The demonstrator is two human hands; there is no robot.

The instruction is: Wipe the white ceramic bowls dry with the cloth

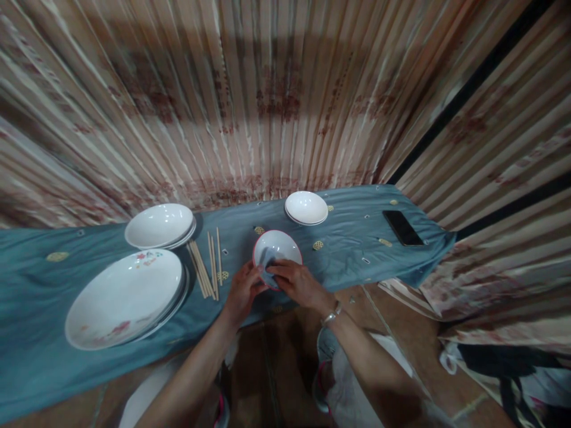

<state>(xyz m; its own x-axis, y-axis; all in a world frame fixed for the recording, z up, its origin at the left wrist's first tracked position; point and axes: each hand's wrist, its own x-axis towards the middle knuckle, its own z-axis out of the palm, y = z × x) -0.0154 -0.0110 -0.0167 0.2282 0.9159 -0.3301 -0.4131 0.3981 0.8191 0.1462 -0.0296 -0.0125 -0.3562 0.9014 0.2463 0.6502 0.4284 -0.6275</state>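
My left hand (244, 290) grips the near left side of a small white bowl (282, 242) with a red rim, thumb by the rim. The bowl is tilted with its inside facing me, at the table's front edge. My right hand (298, 282) reaches over the near right rim, its fingers closed together inside the bowl. By those fingertips is a blue-grey patch (268, 257); whether it is a cloth or a shadow I cannot tell. Left of my hands lie several wooden chopsticks (201, 270). Behind the bowl and to the right, small white bowls (306, 207) are stacked.
A blue patterned cloth (348, 249) covers the table. At left stand stacked large floral plates (129, 297) and, behind them, stacked white bowls (159, 226). A black phone (402, 227) lies at the right. Pleated curtains (285, 107) hang behind the table; a bag (513, 368) sits on the floor.
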